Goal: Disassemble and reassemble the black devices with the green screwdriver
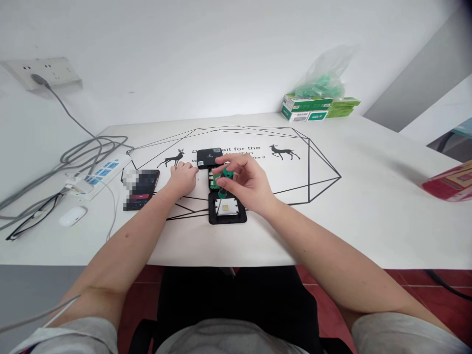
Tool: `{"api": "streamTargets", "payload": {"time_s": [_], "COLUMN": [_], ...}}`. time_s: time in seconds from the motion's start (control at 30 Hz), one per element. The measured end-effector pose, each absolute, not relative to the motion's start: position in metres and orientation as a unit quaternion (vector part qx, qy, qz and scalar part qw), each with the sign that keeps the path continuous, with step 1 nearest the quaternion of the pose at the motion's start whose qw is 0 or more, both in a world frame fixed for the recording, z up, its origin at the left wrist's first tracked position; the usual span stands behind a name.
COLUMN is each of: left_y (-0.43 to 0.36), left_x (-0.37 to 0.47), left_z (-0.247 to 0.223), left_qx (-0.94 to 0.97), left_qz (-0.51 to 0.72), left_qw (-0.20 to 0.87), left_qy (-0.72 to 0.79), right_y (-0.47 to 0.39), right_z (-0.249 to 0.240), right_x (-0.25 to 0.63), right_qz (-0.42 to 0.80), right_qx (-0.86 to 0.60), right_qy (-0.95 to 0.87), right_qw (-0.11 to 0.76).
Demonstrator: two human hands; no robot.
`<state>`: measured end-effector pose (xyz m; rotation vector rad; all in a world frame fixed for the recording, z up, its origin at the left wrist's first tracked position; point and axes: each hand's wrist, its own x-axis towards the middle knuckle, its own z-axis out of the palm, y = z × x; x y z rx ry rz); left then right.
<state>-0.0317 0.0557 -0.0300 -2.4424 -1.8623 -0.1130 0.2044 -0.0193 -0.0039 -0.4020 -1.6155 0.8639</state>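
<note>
My right hand [245,184] is closed around a small screwdriver [222,191] with a green and dark handle. Its thin shaft slants down toward the lower left, over a black plastic case part [227,220] with a silver plate and a gold square inside. I cannot tell if the tip touches. Just behind that part, a green circuit board [213,179] is partly hidden by my right fingers. A black cover [208,156] with small labels lies farther back. My left hand [183,179] rests on the desk left of the board, fingers loosely bent and apart, with nothing visible in them.
Left of my left hand lies a phone [142,189]. Beyond it are a white power strip [105,174], grey cables, an earbud case [73,216] and glasses [35,216]. Green-and-white boxes [308,108] under a plastic bag stand back right. A red package [450,182] sits far right.
</note>
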Motion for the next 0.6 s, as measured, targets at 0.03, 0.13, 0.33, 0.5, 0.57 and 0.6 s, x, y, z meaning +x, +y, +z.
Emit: {"api": "streamTargets", "payload": {"time_s": [0.03,0.13,0.33,0.5,0.57,0.6], "left_y": [0.056,0.056,0.055,0.055,0.055,0.056], "left_x": [-0.032,-0.032,-0.032,-0.031,-0.031,-0.031], "left_z": [-0.030,-0.030,-0.028,-0.027,-0.026,-0.025], "left_qx": [-0.794,-0.799,-0.800,-0.805,-0.803,-0.801], "left_qz": [-0.040,-0.041,-0.033,-0.073,-0.089,-0.096], "left_qw": [0.034,0.032,0.038,0.038,0.033,0.028], "left_qy": [-0.605,-0.600,-0.598,-0.587,-0.589,-0.591], "right_y": [-0.020,-0.022,-0.025,-0.021,-0.019,-0.019], "right_z": [-0.005,-0.007,0.000,0.003,0.002,0.002], "right_x": [0.203,0.203,0.212,0.215,0.214,0.213], "right_qz": [0.386,0.379,0.284,0.221,0.216,0.217], "right_qx": [-0.171,-0.181,-0.166,-0.157,-0.167,-0.174], "right_qy": [-0.690,-0.694,-0.762,-0.792,-0.790,-0.788], "right_qw": [0.588,0.584,0.557,0.546,0.549,0.550]}}
